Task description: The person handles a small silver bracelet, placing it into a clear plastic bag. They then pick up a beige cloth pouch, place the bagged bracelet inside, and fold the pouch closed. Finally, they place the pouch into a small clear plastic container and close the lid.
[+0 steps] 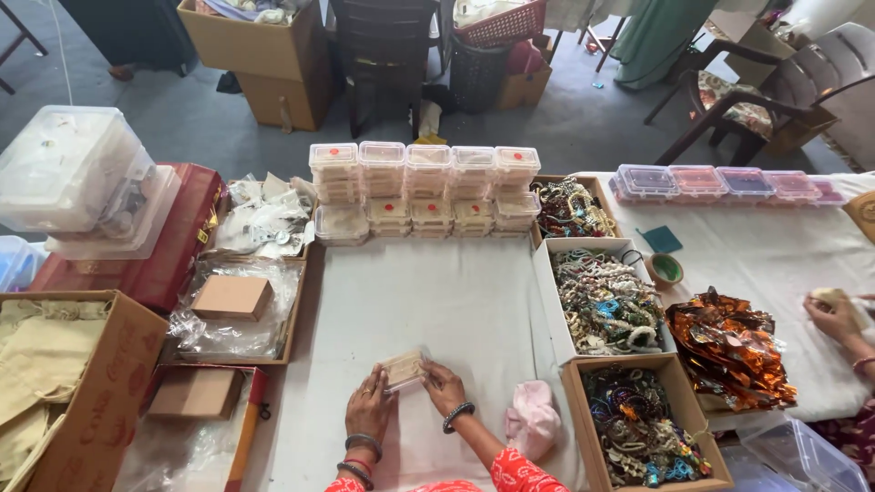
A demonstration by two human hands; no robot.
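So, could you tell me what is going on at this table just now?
A person holds a small clear plastic box between the left hand and right hand over the white tablecloth. Stacks of matching clear lidded boxes stand at the far edge. Open cardboard boxes of colourful bangles sit to the right, beside a pink cloth. Another person's hand works at the far right.

Both hands grip a small clear plastic box (404,369) over the white-covered surface (456,301), the left hand (369,407) on its left end and the right hand (444,387) on its right. A pink cloth (533,419) lies just beside the right wrist. Stacked clear boxes (424,187) line the far edge. Three cardboard trays of bangles (606,305) stand to the right, and another person's hand (834,317) rests farther right.
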